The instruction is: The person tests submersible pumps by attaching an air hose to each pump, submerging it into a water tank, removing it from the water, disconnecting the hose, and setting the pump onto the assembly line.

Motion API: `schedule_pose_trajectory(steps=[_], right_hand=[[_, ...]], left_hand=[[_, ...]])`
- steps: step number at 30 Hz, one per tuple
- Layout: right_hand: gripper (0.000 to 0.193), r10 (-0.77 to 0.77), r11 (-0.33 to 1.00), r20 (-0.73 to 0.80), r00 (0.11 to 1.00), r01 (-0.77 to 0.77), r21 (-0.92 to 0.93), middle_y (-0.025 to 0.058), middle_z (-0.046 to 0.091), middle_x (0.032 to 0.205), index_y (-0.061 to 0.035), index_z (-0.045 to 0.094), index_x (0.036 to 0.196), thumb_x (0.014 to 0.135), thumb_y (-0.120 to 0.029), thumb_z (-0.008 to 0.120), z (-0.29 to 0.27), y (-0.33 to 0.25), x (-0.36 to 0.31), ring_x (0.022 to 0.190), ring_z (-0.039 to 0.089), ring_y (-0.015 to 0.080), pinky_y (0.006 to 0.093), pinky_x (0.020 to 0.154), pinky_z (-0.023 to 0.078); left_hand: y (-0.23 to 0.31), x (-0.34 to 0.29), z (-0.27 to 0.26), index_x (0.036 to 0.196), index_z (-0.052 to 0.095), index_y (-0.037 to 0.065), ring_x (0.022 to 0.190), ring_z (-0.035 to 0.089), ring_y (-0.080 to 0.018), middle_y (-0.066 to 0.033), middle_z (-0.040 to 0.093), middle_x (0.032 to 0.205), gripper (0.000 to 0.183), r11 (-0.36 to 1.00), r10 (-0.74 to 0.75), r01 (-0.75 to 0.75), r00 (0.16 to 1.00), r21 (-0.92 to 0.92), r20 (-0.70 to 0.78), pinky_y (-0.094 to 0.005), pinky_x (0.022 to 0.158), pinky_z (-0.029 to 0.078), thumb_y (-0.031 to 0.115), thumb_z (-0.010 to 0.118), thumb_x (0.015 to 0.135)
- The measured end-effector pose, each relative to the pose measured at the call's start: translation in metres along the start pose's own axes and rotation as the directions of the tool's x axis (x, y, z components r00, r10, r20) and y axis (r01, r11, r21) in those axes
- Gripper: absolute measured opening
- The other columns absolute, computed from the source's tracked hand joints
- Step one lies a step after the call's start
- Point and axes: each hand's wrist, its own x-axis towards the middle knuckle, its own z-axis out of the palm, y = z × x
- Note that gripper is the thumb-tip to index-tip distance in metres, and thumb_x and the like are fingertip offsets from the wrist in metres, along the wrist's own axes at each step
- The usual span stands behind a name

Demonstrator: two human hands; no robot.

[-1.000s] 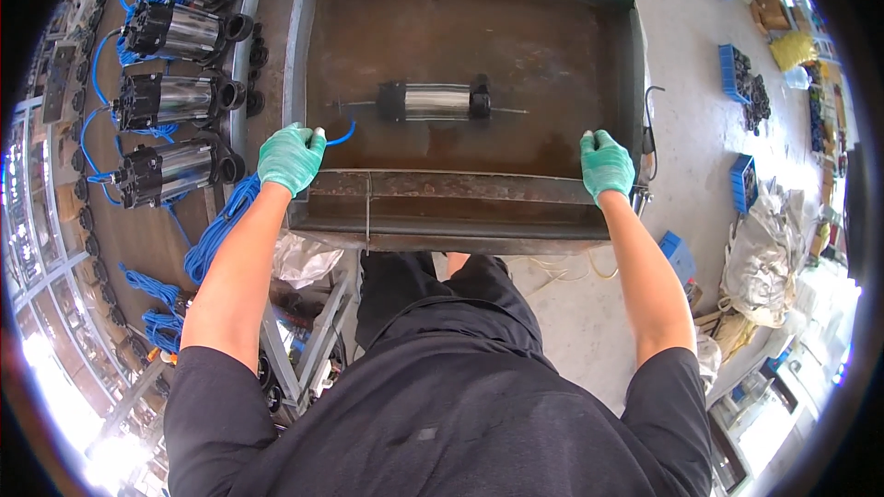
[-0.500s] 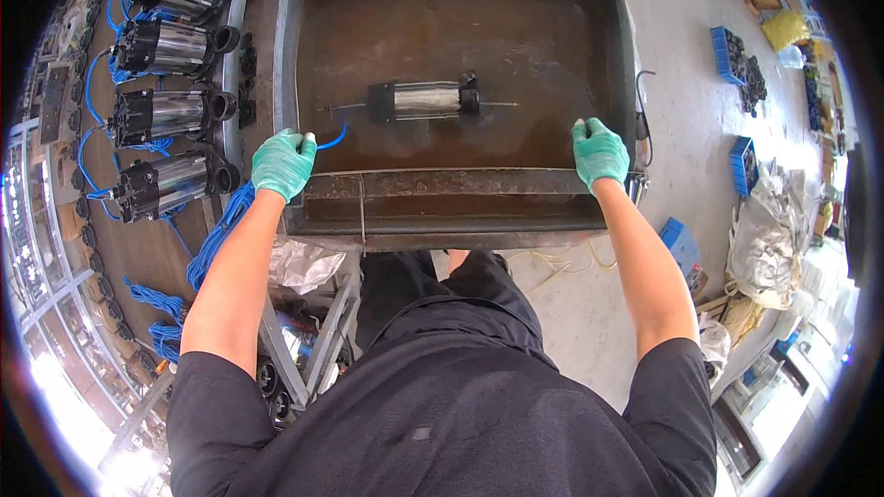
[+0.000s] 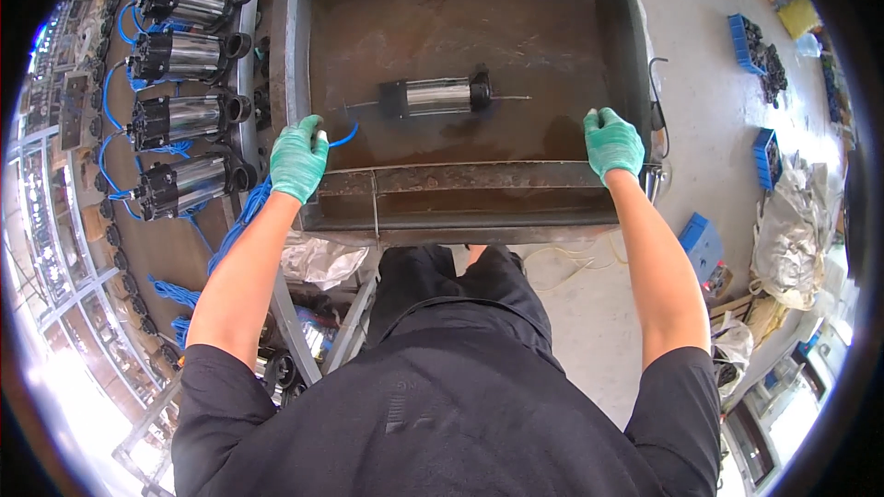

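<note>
A submersible pump [image 3: 438, 97] with a shiny silver barrel and black ends lies on its side in a rectangular metal tank [image 3: 293, 46], apparently under brownish water. Thin rods or lines extend from both its ends. At the tank's left wall, my left hand [image 3: 299, 161], in a green knit glove, closes around a blue cable [image 3: 346, 137]; a short curve of it shows past the fingers towards the pump. My right hand [image 3: 614, 144], gloved alike, is over the tank's near right corner with fingers curled. What it grips, if anything, is hidden. Neither hand touches the pump.
Several similar pumps [image 3: 189, 120] with blue cables stand in a row on the left. A metal crossbar [image 3: 479, 175] spans the tank's near side. A black cord [image 3: 657, 97] hangs at its right wall. Blue crates [image 3: 766, 158] and plastic sacks [image 3: 790, 239] stand on the right-hand floor.
The whole view has shifted slightly rightward. My left hand has turned, its fingers now pointing further over the tank. The right hand has shifted a little forward; the pump stays in place.
</note>
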Motion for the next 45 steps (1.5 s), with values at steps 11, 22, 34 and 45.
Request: schedule_pose_trajectory(steps=[11, 22, 34, 45], right_hand=[[0.039, -0.008, 0.997, 0.0, 1.0, 0.008, 0.074, 0.019, 0.073, 0.094, -0.0124, 0.07, 0.097, 0.1, -0.043, 0.046, -0.003, 0.003, 0.002, 0.092, 0.069, 0.0404, 0.0515, 0.082, 0.054], [0.035, -0.002, 0.98, -0.011, 1.0, 0.004, 0.2, 0.0152, 0.073, 0.094, -0.0126, 0.07, 0.097, 0.1, -0.04, 0.048, 0.003, 0.013, 0.002, 0.09, 0.07, 0.0372, 0.0491, 0.081, 0.055], [0.034, -0.025, 0.966, -0.02, 0.999, 0.029, 0.257, 0.0128, 0.074, 0.095, -0.013, 0.072, 0.098, 0.1, -0.037, 0.048, 0.001, 0.016, 0.002, 0.089, 0.071, 0.0338, 0.0463, 0.08, 0.057], [0.033, -0.051, 0.965, -0.027, 0.998, 0.056, 0.255, 0.0142, 0.074, 0.094, -0.0114, 0.072, 0.097, 0.099, -0.036, 0.049, 0.005, 0.018, 0.001, 0.089, 0.071, 0.0355, 0.0478, 0.08, 0.057]], left_hand=[[0.17, 0.06, 0.059, 0.108, 0.061, 0.002, 0.09, 0.066, -0.0338, -0.021, 0.068, 0.098, 0.025, 0.913, -0.013, 0.139, 0.949, -0.384, 0.314, -0.0414, 0.085, 0.052, 0.019, 0.065, 0.091], [0.222, 0.099, 0.12, 0.118, 0.051, 0.008, 0.075, 0.065, -0.0202, -0.0069, 0.061, 0.098, 0.027, 0.264, -0.178, 0.76, 0.643, -0.593, 0.745, -0.0352, 0.056, 0.055, 0.012, 0.066, 0.096], [0.187, 0.072, 0.116, 0.099, 0.052, 0.011, 0.057, 0.046, -0.0116, -0.001, 0.054, 0.08, 0.023, 0.515, -0.271, 0.574, 0.814, -0.637, 0.514, -0.03, 0.053, 0.048, 0.01, 0.073, 0.09], [0.183, 0.054, 0.101, 0.101, 0.053, 0.012, 0.055, 0.048, -0.0128, -0.0013, 0.052, 0.079, 0.023, 0.391, -0.336, 0.616, 0.787, -0.684, 0.517, -0.0305, 0.049, 0.046, 0.006, 0.072, 0.089]])
